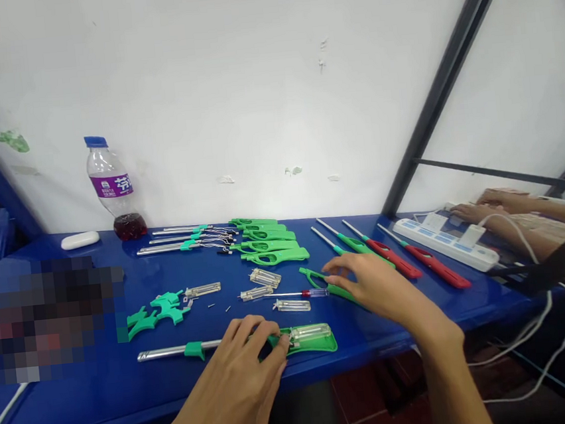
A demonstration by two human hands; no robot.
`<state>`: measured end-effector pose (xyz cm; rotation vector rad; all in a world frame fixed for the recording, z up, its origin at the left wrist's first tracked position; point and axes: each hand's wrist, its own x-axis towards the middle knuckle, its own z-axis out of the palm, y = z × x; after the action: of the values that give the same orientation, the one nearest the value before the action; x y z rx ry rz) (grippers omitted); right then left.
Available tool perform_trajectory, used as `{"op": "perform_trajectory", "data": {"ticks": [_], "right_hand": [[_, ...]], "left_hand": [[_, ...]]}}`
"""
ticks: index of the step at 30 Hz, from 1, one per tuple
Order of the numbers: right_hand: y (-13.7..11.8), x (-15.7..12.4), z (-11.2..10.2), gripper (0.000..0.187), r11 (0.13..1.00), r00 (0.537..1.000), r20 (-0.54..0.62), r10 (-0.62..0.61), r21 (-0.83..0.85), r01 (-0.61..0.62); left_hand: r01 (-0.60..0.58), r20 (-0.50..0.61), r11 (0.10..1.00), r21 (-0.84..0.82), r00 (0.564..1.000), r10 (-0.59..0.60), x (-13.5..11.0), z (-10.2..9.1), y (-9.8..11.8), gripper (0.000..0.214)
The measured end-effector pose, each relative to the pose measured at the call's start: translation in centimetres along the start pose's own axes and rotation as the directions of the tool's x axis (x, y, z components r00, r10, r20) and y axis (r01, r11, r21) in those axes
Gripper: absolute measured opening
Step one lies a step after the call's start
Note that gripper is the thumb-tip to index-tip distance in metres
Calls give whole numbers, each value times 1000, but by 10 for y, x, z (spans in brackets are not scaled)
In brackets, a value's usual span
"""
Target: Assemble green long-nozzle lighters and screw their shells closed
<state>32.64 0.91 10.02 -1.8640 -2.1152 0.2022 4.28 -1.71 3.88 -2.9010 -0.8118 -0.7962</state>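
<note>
One blue tabletop (pixel 106 412) before me: left hand (pixel 238 369) grips an opened green lighter (pixel 320 346) near the front edge; right hand (pixel 364 281) at a green casing (pixel 339 292), can't tell if gripping; screwdriver (pixel 315 293) beside casing, tiny metal pieces (pixel 228 308) farther left.

Lighter (pixel 315 346) on tbl (pixel 81 408), btl (pixel 113 187) behind

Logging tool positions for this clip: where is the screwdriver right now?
In the head view, the screwdriver lies on the blue table near the middle, its handle just left of the right hand, just beyond one clear tank.
</note>
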Motion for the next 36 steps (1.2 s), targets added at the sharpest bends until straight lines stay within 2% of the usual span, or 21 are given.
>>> {"op": "perform_trajectory", "data": {"ticks": [3,6,12,18,24,29,36], "right_hand": [[27,-1,2,33,995,993,63,102,-6,-102],[42,3,10,32,985,978,114,172,6,-174],[50,10,20,34,973,957,201,209,53,-224],[52,5,18,33,970,948,239,208,73,-231],[52,2,18,32,966,947,237,217,89,-243],[52,2,19,45,972,961,187,202,84,-221],[52,13,27,45,982,976,124,177,48,-184]], "left_hand": [[36,18,998,-56,999,-35,1,-2,0,36],[79,32,991,-106,997,-76,1,-2,-1,36],[176,90,970,-167,983,-162,-1,0,-3,31],[185,94,964,-189,981,-170,-1,3,-6,31],[171,93,965,-198,984,-155,1,-1,-5,29],[176,90,963,-204,983,-161,0,0,-5,30],[188,93,960,-205,981,-172,-2,5,-6,29]]}}
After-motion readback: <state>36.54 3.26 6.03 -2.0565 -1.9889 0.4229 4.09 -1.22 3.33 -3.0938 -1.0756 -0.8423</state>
